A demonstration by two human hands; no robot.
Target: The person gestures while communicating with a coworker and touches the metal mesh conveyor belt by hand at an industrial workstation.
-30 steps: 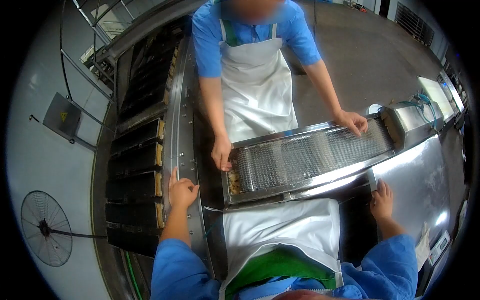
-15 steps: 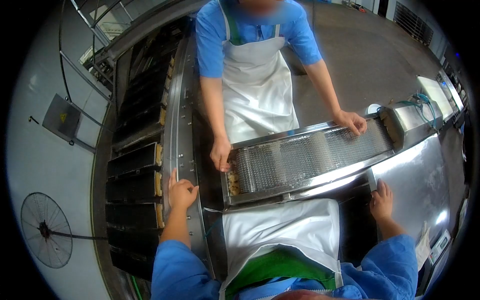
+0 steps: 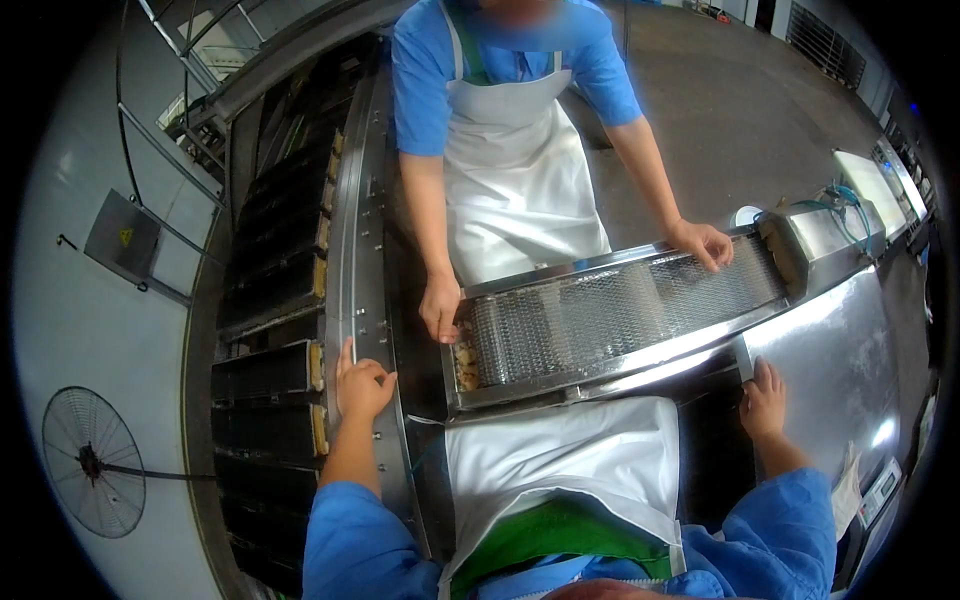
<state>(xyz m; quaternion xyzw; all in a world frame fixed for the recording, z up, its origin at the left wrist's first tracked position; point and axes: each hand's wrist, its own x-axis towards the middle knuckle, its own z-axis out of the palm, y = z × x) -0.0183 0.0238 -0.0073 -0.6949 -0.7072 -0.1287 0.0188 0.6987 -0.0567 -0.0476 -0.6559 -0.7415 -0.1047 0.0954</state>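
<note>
My left hand (image 3: pixel 366 388) rests on the long steel rail (image 3: pixel 352 290) at my left. Its index finger is stretched along the metal and the thumb stands apart; nothing is held. At the right, my right hand (image 3: pixel 764 402) lies against the edge of a steel table (image 3: pixel 840 350), fingertips on the metal, holding nothing visible. Between my hands runs a wire-mesh conveyor belt (image 3: pixel 600 310) in a steel frame. Small pale pieces (image 3: pixel 467 367) lie at its left end. A co-worker's hand touches the frame there, and their other hand rests by the far right part.
Dark rectangular moulds (image 3: pixel 265 372) with pale yellowish ends line the machine beyond the rail. The co-worker in a white apron (image 3: pixel 515 170) stands across the belt. A wall fan (image 3: pixel 92 460) is at far left. A motor housing (image 3: pixel 830 240) caps the belt's right end.
The dark moulds beyond the rail have shifted along the machine, and a gap among them has moved nearer me. My hands and the co-worker's hands stay in place.
</note>
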